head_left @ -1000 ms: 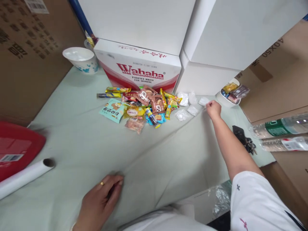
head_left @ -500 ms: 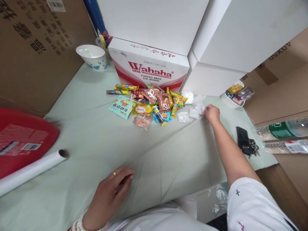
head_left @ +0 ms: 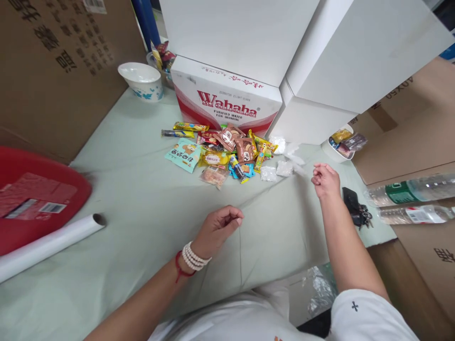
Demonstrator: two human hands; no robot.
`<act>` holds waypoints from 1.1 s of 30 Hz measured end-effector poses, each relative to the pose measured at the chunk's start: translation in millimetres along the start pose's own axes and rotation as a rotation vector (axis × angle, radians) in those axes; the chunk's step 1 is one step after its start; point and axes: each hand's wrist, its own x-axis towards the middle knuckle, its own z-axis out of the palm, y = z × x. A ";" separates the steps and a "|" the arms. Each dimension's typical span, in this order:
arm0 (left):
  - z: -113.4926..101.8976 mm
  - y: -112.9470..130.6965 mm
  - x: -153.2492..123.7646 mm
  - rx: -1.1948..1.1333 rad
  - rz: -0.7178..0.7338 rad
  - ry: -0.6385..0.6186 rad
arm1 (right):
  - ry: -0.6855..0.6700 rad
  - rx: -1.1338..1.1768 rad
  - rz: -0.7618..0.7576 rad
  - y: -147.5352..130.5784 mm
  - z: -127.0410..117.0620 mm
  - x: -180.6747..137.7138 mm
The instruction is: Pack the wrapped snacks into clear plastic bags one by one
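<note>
**Position and Grip Status**

White packets (head_left: 268, 174) are lying in a loose cluster on the table (head_left: 149, 227), toward the far edge and right of centre. Two are lying side by side at the near side of the cluster; one is sitting behind them. Those on the right are showing as a pale blur, so their count is not readable.

The right hand (head_left: 326, 180) is hovering just beside the cluster, on its right and apart from it. Its fingers are curling toward the palm; whether they are enclosing anything cannot be told.

The left hand (head_left: 222, 229) is hovering over the middle of the table, toward the near edge. It is relaxing in a loose curl, released. A beaded bracelet (head_left: 195, 258) and a red cord (head_left: 178, 267) are circling its wrist.

Wrapped snacks (head_left: 245, 150) are lying in a heap left of the packets. A light-green pouch (head_left: 184, 155) is lying at the left end of this heap. A Wahaha box (head_left: 227, 102) is standing behind it. A white container (head_left: 336, 151) is holding more wrapped items near the far right corner. Keys (head_left: 364, 216) are lying beside a black case (head_left: 350, 201) near the right edge. A flower-printed bowl (head_left: 142, 84) is standing near the far left corner. A white tube (head_left: 50, 246) is lying along the left side, beside a red container (head_left: 39, 189).
</note>
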 end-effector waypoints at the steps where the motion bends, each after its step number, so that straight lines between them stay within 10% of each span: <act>1: -0.8 -4.7 1.3 -0.031 -0.018 -0.008 | -0.013 0.046 0.003 0.1 -0.1 -10.4; 7: -10.3 -20.5 2.9 -0.043 -0.058 -0.024 | 0.260 -0.269 -0.261 2.6 8.0 -24.4; 15: -5.1 -22.4 5.1 0.023 -0.013 -0.044 | 0.092 -0.341 -0.146 -27.1 27.7 -8.7; 23: -5.8 -12.9 -1.6 -0.114 0.050 0.003 | -0.310 0.577 0.118 -67.6 39.5 -126.9; 33: -14.8 -11.4 4.7 -0.144 0.120 0.307 | -0.421 0.528 0.134 -56.8 110.2 -236.1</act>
